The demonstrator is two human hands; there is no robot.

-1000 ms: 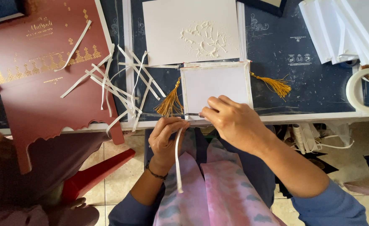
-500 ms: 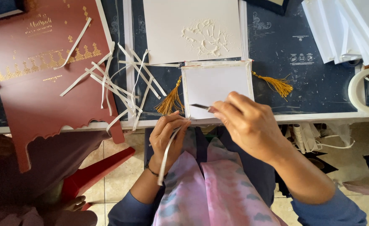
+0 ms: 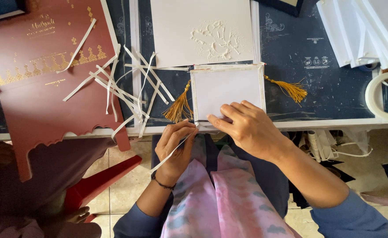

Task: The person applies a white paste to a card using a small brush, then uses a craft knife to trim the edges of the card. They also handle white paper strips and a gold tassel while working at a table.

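Pressing down on the lower edge of a white card, the right hand lies flat with its fingers spread a little, fingertips pointing toward nine o'clock across the card's bottom strip. That card sits at the near edge of the dark table, at twelve o'clock from the right hand, and its bottom border shows a thin dark line just under the fingertips. The left hand is at eight o'clock from the card, just off the table edge and over the lap, with thumb and fingers pinched narrow around a thin white strip. This strip runs from the card's lower left corner, through the pinch, and trails away toward seven o'clock. The two hands are close, nearly touching at the card's lower left corner.

A gold tassel lies at nine o'clock from the card, touching its left side, and a second tassel lies at three o'clock, fanned out on the dark table. At ten o'clock a loose pile of white strips spreads over the table and onto a dark red folder with gold ornament. At twelve o'clock from the card lies a white embossed sheet. A roll of tape sits at the far right edge.
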